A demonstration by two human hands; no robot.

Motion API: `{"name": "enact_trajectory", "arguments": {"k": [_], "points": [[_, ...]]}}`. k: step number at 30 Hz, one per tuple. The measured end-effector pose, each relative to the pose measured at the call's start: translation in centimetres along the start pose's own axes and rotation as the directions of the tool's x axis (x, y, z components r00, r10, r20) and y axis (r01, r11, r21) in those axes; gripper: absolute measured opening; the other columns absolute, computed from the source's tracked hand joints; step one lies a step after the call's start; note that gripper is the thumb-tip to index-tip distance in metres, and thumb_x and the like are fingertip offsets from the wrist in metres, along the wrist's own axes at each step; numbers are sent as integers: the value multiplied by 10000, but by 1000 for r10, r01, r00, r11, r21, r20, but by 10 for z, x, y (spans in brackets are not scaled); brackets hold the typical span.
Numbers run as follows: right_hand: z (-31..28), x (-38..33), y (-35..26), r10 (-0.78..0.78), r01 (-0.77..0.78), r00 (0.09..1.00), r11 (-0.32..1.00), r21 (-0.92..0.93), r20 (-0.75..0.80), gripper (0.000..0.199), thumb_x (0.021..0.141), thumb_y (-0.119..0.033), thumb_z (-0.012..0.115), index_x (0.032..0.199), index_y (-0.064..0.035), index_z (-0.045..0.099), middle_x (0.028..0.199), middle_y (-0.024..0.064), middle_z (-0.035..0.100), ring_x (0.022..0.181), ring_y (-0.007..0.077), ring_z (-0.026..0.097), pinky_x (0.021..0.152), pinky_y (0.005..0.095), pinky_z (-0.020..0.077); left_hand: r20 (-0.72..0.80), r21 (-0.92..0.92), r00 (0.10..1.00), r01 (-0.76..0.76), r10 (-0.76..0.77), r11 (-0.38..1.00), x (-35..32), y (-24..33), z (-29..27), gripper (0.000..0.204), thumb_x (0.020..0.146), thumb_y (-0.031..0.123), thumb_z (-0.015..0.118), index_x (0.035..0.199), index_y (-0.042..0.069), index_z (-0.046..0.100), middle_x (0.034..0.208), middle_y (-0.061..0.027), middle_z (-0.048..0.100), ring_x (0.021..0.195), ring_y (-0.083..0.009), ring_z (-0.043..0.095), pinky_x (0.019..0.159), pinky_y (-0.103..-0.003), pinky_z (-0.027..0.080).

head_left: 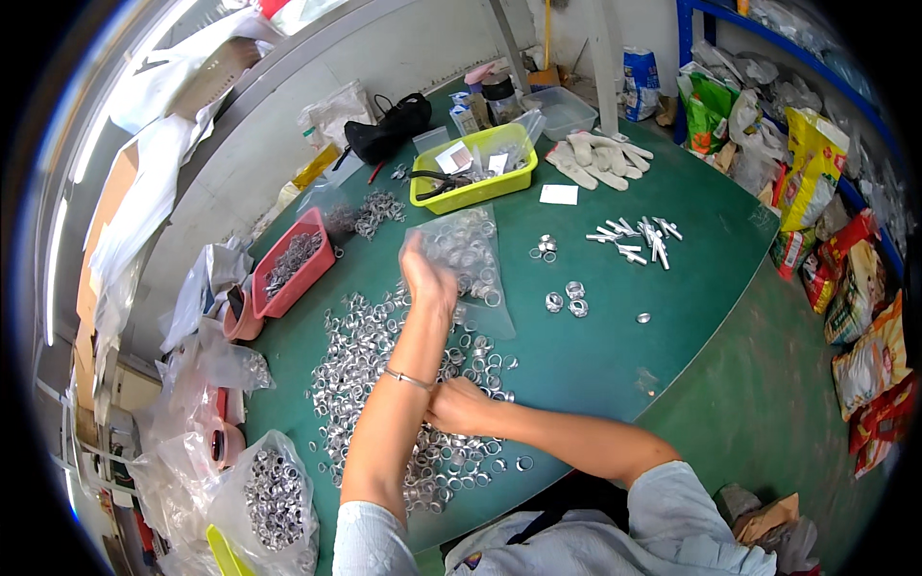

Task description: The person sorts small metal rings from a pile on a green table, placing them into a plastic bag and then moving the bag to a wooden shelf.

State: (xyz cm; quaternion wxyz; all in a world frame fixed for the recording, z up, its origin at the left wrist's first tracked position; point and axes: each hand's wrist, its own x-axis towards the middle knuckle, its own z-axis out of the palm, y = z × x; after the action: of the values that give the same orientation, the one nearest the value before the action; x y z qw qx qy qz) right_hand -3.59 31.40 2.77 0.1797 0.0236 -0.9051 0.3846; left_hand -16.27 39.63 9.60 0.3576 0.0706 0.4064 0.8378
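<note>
Seemingly metal rings [357, 357] strew a green table [576, 379] near shelving [683, 58].

Left hand [427, 276] touches a clear bag [495, 319] of rings [473, 252].

Pale blue-grey shirt [576, 547], loose short sleeves [677, 509] either side of the shirt, small dark, orange-touched patch [471, 560] on the shirt's front, thin silvery bangle [410, 379] beyond the shirt's left sleeve, bare hands [464, 408].

Mid-frame, my left forearm [392, 422] partly hides my right hand [465, 407]; lower left, the edge crops a lime object [225, 551].
</note>
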Motion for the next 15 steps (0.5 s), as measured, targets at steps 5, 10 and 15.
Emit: {"name": "enact_trajectory", "arguments": {"k": [5,10,15], "points": [[32,4,39,-47,49,999,997,-64,24,122,780,-159,546,796,-38,549,818,162,601,748,304,577,658,373,461,-105,282,978,-146,181,948,-46,-32,15,401,865,95,443,1244,-21,387,1270,-138,408,1108,-249,453,975,-376,343],[29,3,31,-120,117,992,991,61,49,197,825,-228,497,771,-45,544,796,116,570,711,284,581,634,404,457,290,578,807,-576,515,577,-111,-63,5,390,774,-105,442,1147,8,460,1126,-84,449,932,-142,480,766,-218,429],[8,2,22,-165,173,959,985,16,-229,168,800,-189,553,721,-41,565,703,111,603,616,310,597,546,425,475,553,638,819,-534,153,554,-154,-64,6,270,811,-94,465,1050,-2,552,1076,-74,481,914,-115,512,683,-207,442]]}}
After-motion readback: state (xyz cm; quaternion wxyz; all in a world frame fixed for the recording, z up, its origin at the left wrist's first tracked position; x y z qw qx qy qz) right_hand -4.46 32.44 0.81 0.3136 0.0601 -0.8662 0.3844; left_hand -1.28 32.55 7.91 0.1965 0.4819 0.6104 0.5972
